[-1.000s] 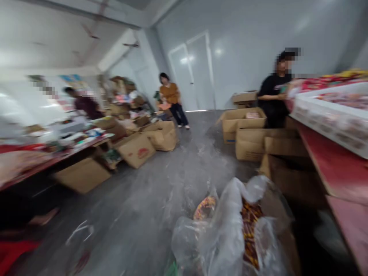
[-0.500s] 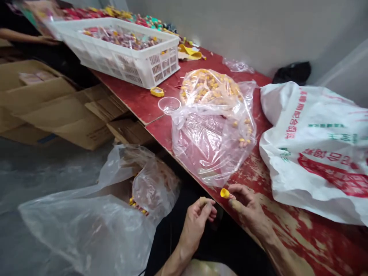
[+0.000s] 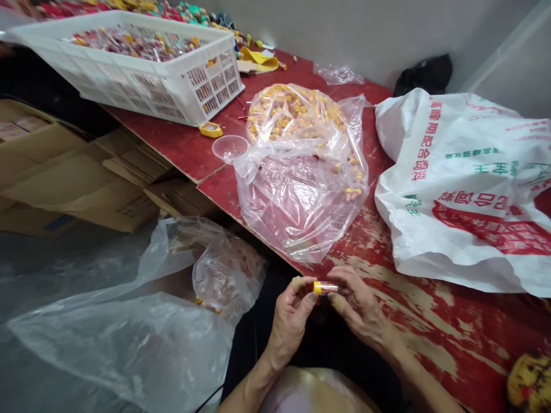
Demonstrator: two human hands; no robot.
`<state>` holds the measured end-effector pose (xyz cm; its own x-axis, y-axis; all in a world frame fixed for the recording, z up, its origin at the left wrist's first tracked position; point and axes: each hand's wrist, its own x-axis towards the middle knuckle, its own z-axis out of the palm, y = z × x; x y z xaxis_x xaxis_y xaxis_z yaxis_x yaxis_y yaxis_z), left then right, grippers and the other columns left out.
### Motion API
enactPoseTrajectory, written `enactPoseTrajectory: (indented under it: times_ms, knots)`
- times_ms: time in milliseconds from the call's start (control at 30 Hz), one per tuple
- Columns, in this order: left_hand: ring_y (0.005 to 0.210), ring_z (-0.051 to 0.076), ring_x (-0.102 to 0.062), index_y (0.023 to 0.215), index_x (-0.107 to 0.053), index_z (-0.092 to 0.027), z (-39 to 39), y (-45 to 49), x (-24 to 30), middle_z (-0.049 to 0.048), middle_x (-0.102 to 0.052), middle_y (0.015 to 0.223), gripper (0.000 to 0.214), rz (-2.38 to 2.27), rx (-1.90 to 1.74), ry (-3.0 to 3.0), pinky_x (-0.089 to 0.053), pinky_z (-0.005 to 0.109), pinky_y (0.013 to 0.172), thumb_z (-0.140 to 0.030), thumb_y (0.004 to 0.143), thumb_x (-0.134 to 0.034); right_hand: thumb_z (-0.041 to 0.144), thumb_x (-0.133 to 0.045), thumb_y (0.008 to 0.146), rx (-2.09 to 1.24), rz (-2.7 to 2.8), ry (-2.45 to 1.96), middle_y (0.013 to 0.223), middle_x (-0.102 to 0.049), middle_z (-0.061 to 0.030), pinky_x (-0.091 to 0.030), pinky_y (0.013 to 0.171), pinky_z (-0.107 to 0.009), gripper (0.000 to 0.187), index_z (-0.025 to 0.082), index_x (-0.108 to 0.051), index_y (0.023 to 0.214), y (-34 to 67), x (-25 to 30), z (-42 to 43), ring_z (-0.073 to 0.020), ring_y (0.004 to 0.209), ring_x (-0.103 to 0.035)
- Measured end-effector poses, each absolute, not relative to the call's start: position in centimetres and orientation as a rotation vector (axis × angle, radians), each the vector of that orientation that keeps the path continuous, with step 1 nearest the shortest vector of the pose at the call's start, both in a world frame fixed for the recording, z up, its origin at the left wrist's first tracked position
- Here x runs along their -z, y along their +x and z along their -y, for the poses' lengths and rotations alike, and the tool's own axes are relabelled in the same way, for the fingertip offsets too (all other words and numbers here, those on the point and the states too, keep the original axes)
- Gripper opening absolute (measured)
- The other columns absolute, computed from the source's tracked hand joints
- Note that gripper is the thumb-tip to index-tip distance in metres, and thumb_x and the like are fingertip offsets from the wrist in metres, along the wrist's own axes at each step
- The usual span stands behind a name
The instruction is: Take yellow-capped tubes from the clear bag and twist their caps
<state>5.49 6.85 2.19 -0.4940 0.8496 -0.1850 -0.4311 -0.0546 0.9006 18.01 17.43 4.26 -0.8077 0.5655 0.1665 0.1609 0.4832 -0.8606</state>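
Observation:
A small clear tube with a yellow cap (image 3: pixel 325 287) lies crosswise between my hands, just off the worn red table edge. My left hand (image 3: pixel 290 321) pinches the capped end, and my right hand (image 3: pixel 361 307) holds the other end. Beyond them, a clear plastic bag of yellow caps (image 3: pixel 301 172) lies open on the red table (image 3: pixel 379 241). A clear plastic cup (image 3: pixel 229 148) stands at the bag's left, and a small yellow piece (image 3: pixel 210 129) lies near the white plastic crate (image 3: pixel 172 86) of pinkish packets.
A white printed plastic bag (image 3: pixel 456 189) lies on the table to my right. A black bag (image 3: pixel 424 74) sits against the wall. Cardboard boxes (image 3: pixel 81 178) stand to the left, below the table edge. Clear plastic sheeting (image 3: pixel 129 327) spills over the floor at my lower left.
The view has swung from the room down to the table. The yellow piece, earlier alone in my right fingers, now sits capped on a clear tube held by both hands.

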Motion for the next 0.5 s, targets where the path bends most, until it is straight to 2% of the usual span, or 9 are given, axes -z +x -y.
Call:
enactPoseTrajectory:
  times_ms: [67, 167, 300, 400, 500]
  knots:
    - [0.083, 0.013, -0.062, 0.101, -0.064, -0.019, -6.9, 5.5, -2.2, 0.0018, -0.066, 0.092, 0.022, -1.25, -1.702, 0.531, -0.05, 0.02, 0.076, -0.032, 0.083, -0.067, 0.028, -0.045, 0.095, -1.41, 2.322, -0.672, 0.099, -0.059, -0.0056, -0.047, 0.073, -0.027, 0.018, 0.02, -0.054, 0.11, 18.2, -4.3, -17.7, -0.016, 0.085, -0.057]
    - [0.087, 0.014, -0.062, 0.102, -0.066, -0.021, -6.9, 5.5, -1.9, 0.002, -0.066, 0.094, 0.021, -1.267, -1.671, 0.573, -0.05, 0.02, 0.078, -0.031, 0.084, -0.065, 0.036, -0.047, 0.095, -1.632, 2.266, -0.782, 0.082, -0.059, -0.0014, -0.042, 0.06, -0.023, 0.021, 0.019, -0.058, 0.1, 18.3, -4.3, -18.0, -0.0128, 0.068, -0.053]
    - [0.091, 0.015, -0.061, 0.105, -0.067, -0.021, -7.1, 5.5, -1.5, 0.0029, -0.064, 0.096, 0.024, -1.262, -1.595, 0.613, -0.048, 0.021, 0.081, -0.031, 0.083, -0.064, 0.042, -0.052, 0.092, -1.671, 2.255, -0.889, 0.075, -0.057, 0.0006, -0.037, 0.054, -0.022, 0.025, 0.018, -0.058, 0.095, 18.7, -4.5, -18.0, -0.0117, 0.063, -0.049]
    - [0.095, 0.018, -0.061, 0.112, -0.064, -0.021, -7.4, 5.6, -1.2, 0.0053, -0.064, 0.105, 0.032, -1.259, -1.523, 0.611, -0.049, 0.025, 0.084, -0.033, 0.082, -0.064, 0.033, -0.047, 0.094, -1.268, 2.529, -0.894, 0.079, -0.057, -0.0008, -0.036, 0.059, -0.024, 0.018, 0.018, -0.057, 0.093, 19.8, -4.8, -18.3, -0.0129, 0.066, -0.052]
    - [0.092, 0.019, -0.062, 0.113, -0.062, -0.019, -7.5, 5.6, -0.9, 0.0077, -0.065, 0.107, 0.037, -1.315, -1.471, 0.584, -0.05, 0.028, 0.082, -0.038, 0.081, -0.063, 0.025, -0.043, 0.092, -0.594, 2.903, -0.977, 0.083, -0.058, -0.0035, -0.03, 0.055, -0.027, 0.013, 0.018, -0.053, 0.09, 21.7, -4.7, -19.3, -0.0143, 0.062, -0.055]
